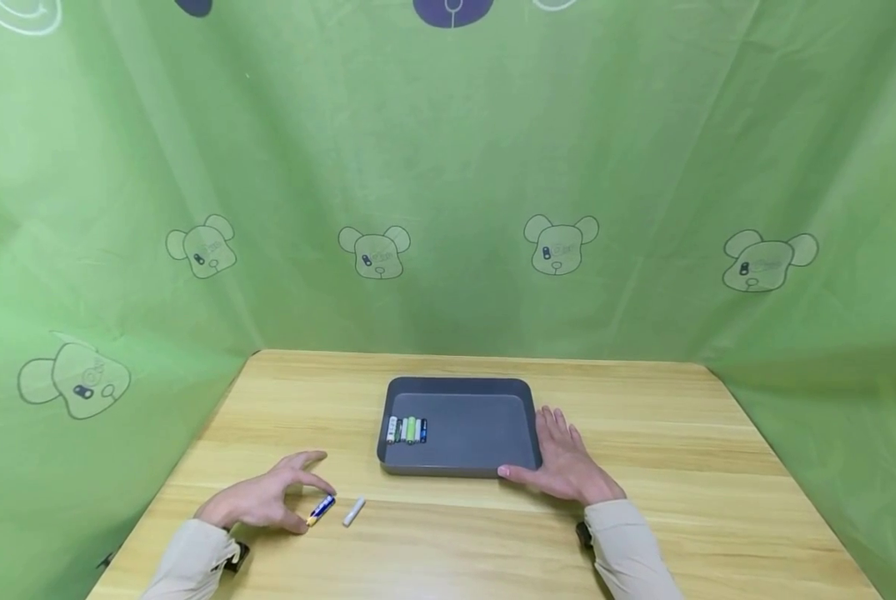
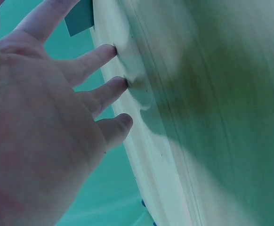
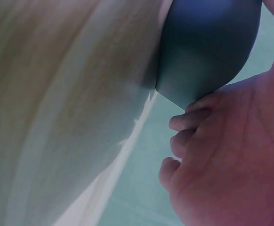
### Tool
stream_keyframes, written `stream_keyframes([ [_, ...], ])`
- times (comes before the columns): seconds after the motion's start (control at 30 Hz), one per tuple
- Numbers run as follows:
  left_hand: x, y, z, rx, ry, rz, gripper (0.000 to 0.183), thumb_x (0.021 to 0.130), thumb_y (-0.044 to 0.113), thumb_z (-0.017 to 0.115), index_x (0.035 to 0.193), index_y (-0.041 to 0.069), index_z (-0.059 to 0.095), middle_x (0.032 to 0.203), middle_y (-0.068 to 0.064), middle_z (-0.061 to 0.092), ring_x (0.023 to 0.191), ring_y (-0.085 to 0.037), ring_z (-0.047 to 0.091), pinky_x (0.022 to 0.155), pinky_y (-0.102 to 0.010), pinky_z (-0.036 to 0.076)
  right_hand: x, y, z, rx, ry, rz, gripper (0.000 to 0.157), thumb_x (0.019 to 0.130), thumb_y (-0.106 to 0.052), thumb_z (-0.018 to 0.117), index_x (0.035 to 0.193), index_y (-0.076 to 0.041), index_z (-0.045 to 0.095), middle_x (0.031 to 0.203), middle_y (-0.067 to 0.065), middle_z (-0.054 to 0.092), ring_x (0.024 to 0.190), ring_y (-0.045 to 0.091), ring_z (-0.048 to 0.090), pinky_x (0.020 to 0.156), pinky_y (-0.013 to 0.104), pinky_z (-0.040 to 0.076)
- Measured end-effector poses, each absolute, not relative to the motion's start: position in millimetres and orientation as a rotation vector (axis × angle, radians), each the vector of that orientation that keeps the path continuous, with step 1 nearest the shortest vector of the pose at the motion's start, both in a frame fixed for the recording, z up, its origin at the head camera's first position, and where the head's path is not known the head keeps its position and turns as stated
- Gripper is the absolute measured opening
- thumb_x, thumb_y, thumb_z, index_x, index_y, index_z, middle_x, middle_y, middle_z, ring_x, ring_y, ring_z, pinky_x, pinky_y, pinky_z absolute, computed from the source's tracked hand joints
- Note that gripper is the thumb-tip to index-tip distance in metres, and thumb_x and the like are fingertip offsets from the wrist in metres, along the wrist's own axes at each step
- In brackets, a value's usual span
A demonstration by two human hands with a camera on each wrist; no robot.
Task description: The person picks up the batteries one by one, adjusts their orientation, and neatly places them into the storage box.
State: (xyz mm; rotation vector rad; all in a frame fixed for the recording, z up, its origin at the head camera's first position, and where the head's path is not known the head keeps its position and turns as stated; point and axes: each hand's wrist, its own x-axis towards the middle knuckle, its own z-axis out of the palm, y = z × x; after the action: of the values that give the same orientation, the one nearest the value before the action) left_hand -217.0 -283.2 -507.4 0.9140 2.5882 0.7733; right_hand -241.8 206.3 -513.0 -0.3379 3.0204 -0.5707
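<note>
My left hand (image 1: 262, 497) is low over the table at the left, thumb and index fingertip at the two ends of a blue battery with a yellow end (image 1: 321, 510), pinching it lengthwise. In the left wrist view its other fingers are spread, and the battery is out of sight. Just right of it a white battery (image 1: 353, 512) lies on the wood. My right hand (image 1: 565, 463) rests against the right wall of a dark grey tray (image 1: 463, 472), fingers straight, thumb at the front corner. Inside the tray, several batteries (image 1: 408, 430) stand side by side in a row at the left.
The wooden table (image 1: 643, 417) reaches back to a green curtain (image 1: 463, 308) printed with bear heads, which also hangs along both sides. The tray has low raised walls and sits near the middle of the table.
</note>
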Motion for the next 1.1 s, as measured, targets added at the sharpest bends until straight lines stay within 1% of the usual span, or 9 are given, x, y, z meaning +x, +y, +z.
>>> stream_keyframes([
  [0.23,-216.0,-280.6,-512.4,0.881,2.624,0.815,0.045,0.070,0.031,0.082,0.114,0.028,0.069,0.156,-0.027,0.030,0.141,-0.053,0.026,0.104,-0.080,0.026,-241.5,206.3,-514.7,-0.325,3.001,-0.566,0.128,0.075,-0.083,0.054,0.154,0.006,0.007,0.163,0.027,0.004,0.152,0.045,0.003,0.124,0.062,0.007],
  [0.37,-215.1,-276.6,-513.2,0.849,2.655,0.801,0.047,0.069,0.028,0.081,0.114,0.027,0.067,0.156,-0.025,0.031,0.142,-0.051,0.028,0.106,-0.078,0.027,-241.2,205.6,-515.5,-0.323,2.993,-0.571,0.129,0.075,-0.083,0.055,0.154,0.006,0.006,0.164,0.027,0.003,0.152,0.045,0.002,0.124,0.062,0.007],
  [0.47,-212.4,-273.1,-511.4,0.799,2.687,0.765,0.051,0.069,0.030,0.081,0.117,0.025,0.065,0.157,-0.022,0.031,0.143,-0.048,0.028,0.108,-0.076,0.027,-241.1,205.5,-515.4,-0.329,2.998,-0.580,0.128,0.075,-0.082,0.055,0.154,0.007,0.007,0.163,0.028,0.004,0.152,0.046,0.002,0.123,0.063,0.007],
  [0.53,-209.3,-270.7,-509.4,0.764,2.727,0.719,0.051,0.069,0.037,0.081,0.115,0.024,0.065,0.157,-0.020,0.033,0.143,-0.047,0.030,0.109,-0.075,0.027,-241.0,205.8,-514.5,-0.325,3.000,-0.576,0.128,0.076,-0.082,0.055,0.154,0.007,0.007,0.164,0.027,0.003,0.152,0.045,0.002,0.123,0.062,0.007],
  [0.63,-203.8,-265.8,-505.9,0.733,2.813,0.625,0.054,0.068,0.054,0.079,0.110,0.024,0.066,0.154,-0.018,0.038,0.141,-0.045,0.034,0.111,-0.072,0.027,-240.9,206.6,-512.2,-0.330,3.007,-0.573,0.128,0.076,-0.082,0.054,0.154,0.007,0.007,0.163,0.028,0.004,0.152,0.046,0.003,0.123,0.063,0.007],
  [0.77,-197.5,-257.9,-502.8,0.740,2.923,0.504,0.063,0.061,0.071,0.077,0.101,0.024,0.066,0.149,-0.018,0.046,0.139,-0.042,0.040,0.112,-0.072,0.026,-241.9,207.9,-510.0,-0.324,3.006,-0.569,0.129,0.075,-0.084,0.053,0.154,0.007,0.006,0.163,0.027,0.003,0.152,0.045,0.002,0.123,0.062,0.006],
  [0.83,-195.4,-255.0,-503.5,0.751,2.958,0.468,0.059,0.059,0.071,0.077,0.094,0.026,0.065,0.147,-0.018,0.049,0.138,-0.041,0.042,0.111,-0.073,0.026,-242.6,208.3,-510.2,-0.323,3.006,-0.567,0.130,0.074,-0.085,0.052,0.154,0.006,0.006,0.164,0.027,0.003,0.152,0.045,0.002,0.124,0.062,0.006],
  [0.97,-194.0,-253.0,-508.5,0.796,2.988,0.454,0.045,0.063,0.064,0.080,0.087,0.030,0.063,0.144,-0.014,0.052,0.135,-0.037,0.046,0.110,-0.071,0.029,-242.9,207.9,-511.5,-0.322,3.004,-0.570,0.130,0.074,-0.085,0.053,0.154,0.006,0.006,0.164,0.027,0.003,0.152,0.045,0.002,0.124,0.062,0.006],
  [1.1,-193.4,-252.7,-512.8,0.831,3.009,0.451,0.041,0.065,0.057,0.082,0.089,0.028,0.065,0.143,-0.013,0.052,0.135,-0.035,0.046,0.110,-0.069,0.030,-242.1,206.8,-512.9,-0.318,2.992,-0.574,0.130,0.074,-0.084,0.053,0.154,0.006,0.005,0.164,0.027,0.002,0.152,0.045,0.002,0.124,0.062,0.005],
])
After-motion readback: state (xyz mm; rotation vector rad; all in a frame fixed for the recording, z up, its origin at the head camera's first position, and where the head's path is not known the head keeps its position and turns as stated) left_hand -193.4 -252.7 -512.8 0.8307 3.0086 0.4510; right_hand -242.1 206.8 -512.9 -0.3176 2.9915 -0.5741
